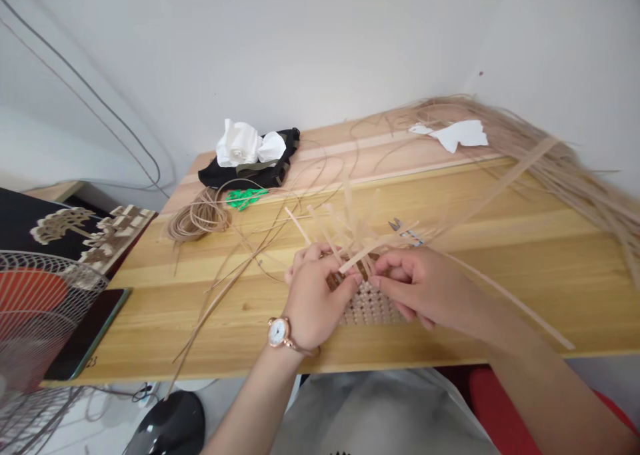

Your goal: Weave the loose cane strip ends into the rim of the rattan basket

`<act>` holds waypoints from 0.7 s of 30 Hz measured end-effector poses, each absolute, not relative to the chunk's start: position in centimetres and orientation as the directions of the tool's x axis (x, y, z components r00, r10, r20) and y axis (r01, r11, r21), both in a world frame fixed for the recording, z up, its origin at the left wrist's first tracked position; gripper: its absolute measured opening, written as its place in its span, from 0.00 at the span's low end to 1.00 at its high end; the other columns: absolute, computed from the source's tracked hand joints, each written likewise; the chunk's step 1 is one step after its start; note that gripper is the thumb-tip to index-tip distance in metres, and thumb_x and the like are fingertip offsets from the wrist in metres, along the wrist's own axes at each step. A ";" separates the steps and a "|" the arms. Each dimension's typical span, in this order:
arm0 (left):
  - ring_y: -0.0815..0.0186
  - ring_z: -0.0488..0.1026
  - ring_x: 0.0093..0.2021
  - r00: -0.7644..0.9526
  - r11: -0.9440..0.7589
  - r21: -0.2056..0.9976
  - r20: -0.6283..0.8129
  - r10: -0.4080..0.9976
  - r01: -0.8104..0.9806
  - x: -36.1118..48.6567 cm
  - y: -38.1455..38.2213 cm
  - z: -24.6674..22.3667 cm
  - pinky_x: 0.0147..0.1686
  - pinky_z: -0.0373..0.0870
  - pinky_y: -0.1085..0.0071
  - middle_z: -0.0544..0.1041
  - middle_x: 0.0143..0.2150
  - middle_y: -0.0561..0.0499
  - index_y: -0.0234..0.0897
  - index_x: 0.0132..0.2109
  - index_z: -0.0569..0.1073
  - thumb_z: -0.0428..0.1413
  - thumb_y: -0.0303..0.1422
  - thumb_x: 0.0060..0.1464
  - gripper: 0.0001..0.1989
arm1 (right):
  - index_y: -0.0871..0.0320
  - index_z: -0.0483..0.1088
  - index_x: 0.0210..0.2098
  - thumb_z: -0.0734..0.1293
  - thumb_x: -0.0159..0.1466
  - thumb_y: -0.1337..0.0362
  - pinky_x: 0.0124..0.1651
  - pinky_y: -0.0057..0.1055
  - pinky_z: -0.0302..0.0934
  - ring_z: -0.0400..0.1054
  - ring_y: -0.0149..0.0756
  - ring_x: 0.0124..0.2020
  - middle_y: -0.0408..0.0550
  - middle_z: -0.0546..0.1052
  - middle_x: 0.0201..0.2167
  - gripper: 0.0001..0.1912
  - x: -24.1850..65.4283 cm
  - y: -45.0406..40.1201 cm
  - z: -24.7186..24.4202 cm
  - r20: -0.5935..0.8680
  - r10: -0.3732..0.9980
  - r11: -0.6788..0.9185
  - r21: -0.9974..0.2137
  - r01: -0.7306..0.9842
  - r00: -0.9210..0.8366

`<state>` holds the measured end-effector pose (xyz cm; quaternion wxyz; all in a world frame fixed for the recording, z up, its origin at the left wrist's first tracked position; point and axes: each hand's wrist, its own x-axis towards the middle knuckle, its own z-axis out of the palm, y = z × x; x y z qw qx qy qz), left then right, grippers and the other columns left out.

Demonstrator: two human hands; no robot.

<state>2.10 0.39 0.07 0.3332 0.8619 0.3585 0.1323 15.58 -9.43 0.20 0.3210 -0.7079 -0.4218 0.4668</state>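
A small woven basket (371, 306) stands near the table's front edge, its wall a checked weave with flat pale strips sticking up from the rim. My left hand (320, 288) is closed around the basket's left side, its thumb on the rim. My right hand (413, 282) pinches at the rim from the right, thumb and forefinger closed on a pale strip. One loose strip (363, 254) lies across the upright ones between my hands. Behind my right hand shows the tip of pliers (395, 225), partly hidden.
A coil of cane (197, 216), a green bundle (245, 198) and a black bag (250, 175) topped with white tissue (240, 143) are at the back left. Long strips (565, 168) pile up at right. A phone (90, 335) lies by a wire fan guard (45, 308).
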 end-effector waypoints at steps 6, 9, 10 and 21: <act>0.55 0.62 0.51 0.711 -0.521 0.672 -0.012 0.703 0.526 2.0 0.2 0.2 0.49 0.58 0.55 0.71 0.44 0.48 0.39 0.28 0.75 0.56 0.30 0.49 0.05 | 0.58 0.66 0.24 0.62 0.57 0.61 0.15 0.20 0.48 0.56 0.24 0.11 0.37 0.66 0.10 0.08 15.3 -8.6 1.1 -0.303 0.910 -0.413 -0.731 0.544 0.284; 0.56 0.62 0.51 0.752 -0.554 0.675 -0.004 0.659 0.488 1.7 0.5 0.3 0.49 0.59 0.55 0.70 0.45 0.48 0.40 0.29 0.75 0.56 0.30 0.50 0.04 | 0.58 0.66 0.23 0.62 0.57 0.62 0.17 0.22 0.48 0.57 0.24 0.11 0.37 0.68 0.10 0.09 15.2 -8.4 1.6 -0.312 0.909 -0.416 -0.673 0.612 0.276; 0.56 0.62 0.51 0.777 -0.575 0.672 0.000 0.630 0.467 1.5 0.6 0.3 0.49 0.59 0.55 0.70 0.45 0.49 0.40 0.30 0.75 0.57 0.30 0.49 0.02 | 0.58 0.66 0.23 0.61 0.57 0.62 0.17 0.22 0.48 0.57 0.24 0.11 0.37 0.68 0.10 0.09 15.3 -8.4 1.8 -0.321 0.909 -0.417 -0.665 0.620 0.268; 0.57 0.61 0.53 0.837 -0.639 0.665 0.038 0.546 0.387 0.7 1.1 -0.3 0.52 0.57 0.56 0.68 0.49 0.49 0.42 0.32 0.76 0.63 0.28 0.42 0.07 | 0.57 0.67 0.23 0.59 0.59 0.64 0.15 0.22 0.48 0.56 0.25 0.10 0.36 0.65 0.09 0.10 15.1 -8.4 2.0 -0.397 0.888 -0.453 -0.667 0.591 0.233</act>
